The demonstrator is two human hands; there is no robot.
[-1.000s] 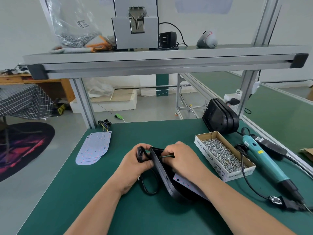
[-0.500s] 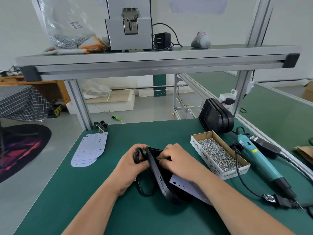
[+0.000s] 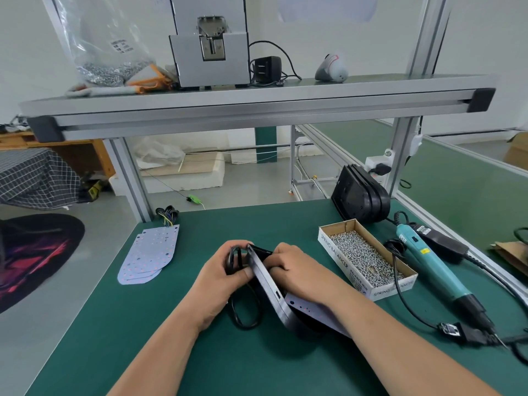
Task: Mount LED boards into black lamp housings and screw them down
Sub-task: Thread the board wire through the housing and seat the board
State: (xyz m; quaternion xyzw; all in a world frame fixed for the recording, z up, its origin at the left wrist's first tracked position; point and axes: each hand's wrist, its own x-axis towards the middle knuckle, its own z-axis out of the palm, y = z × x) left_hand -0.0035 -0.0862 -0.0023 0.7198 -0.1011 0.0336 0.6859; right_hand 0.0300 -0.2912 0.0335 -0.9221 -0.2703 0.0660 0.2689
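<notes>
Left hand (image 3: 225,277) grips tilted black lamp housing (image 3: 267,284); right hand (image 3: 297,274), fingers curled, holds LED board (image 3: 313,309) inside — seat it flat.

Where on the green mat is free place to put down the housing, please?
Bare mat lies beyond the held housing, between the LED board stack and the stacked black housings, also near left, below the board stack. The right side is crowded: screw box, screwdriver, cables.
</notes>
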